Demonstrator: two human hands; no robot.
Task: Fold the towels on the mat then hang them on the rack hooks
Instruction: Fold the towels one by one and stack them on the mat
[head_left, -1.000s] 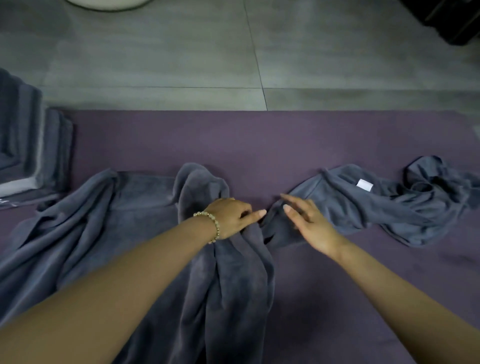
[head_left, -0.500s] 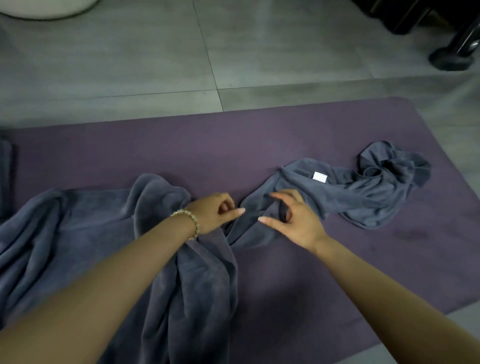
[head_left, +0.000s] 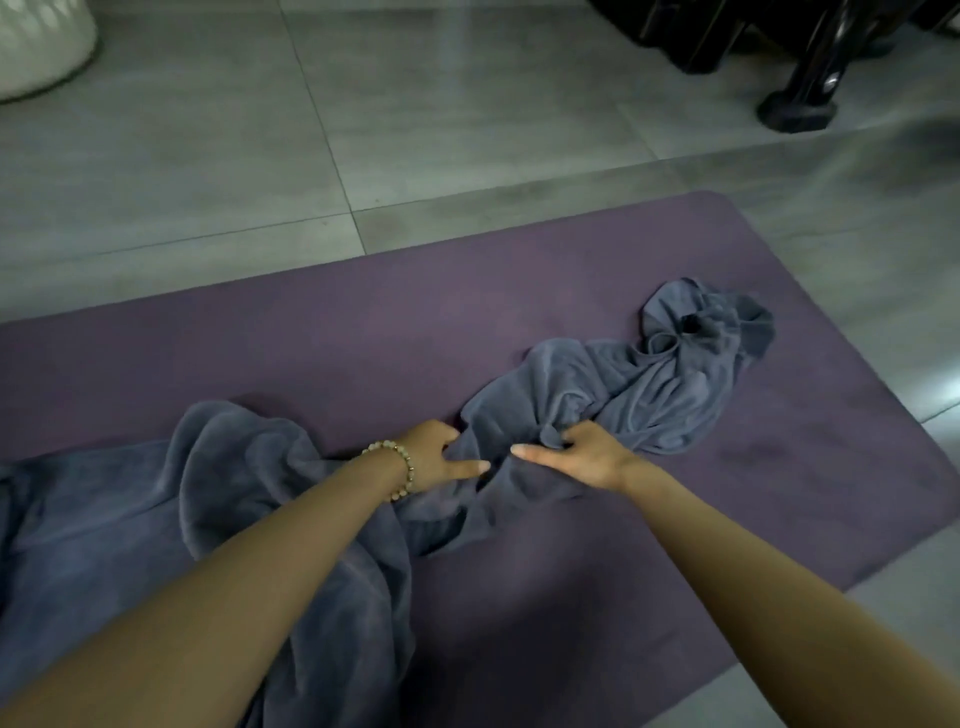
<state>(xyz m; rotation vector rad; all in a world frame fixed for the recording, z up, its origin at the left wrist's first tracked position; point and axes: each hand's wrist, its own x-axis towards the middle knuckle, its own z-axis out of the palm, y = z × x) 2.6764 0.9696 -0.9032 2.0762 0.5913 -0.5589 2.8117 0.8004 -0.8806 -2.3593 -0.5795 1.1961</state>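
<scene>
A crumpled grey-blue towel (head_left: 639, 384) lies on the right half of the purple mat (head_left: 332, 332). A larger grey-blue towel (head_left: 156, 519) is spread in folds over the mat's left half and passes under my left arm. My left hand (head_left: 436, 457), with a bead bracelet at the wrist, pinches the near edge of the right towel, index finger pointing right. My right hand (head_left: 576, 454) grips a bunch of the same towel a hand's width to the right, thumb pointing left. The two hands almost touch.
Grey floor tiles (head_left: 415, 130) surround the mat. A dark furniture leg with a round foot (head_left: 800, 104) stands at the top right. A white rounded object (head_left: 36, 47) sits at the top left corner. The mat's right end (head_left: 883, 467) borders bare tile.
The view has swung right, so the folded stack at the left is out of frame. Both hands have closed on the right towel's near edge; its white label no longer shows.
</scene>
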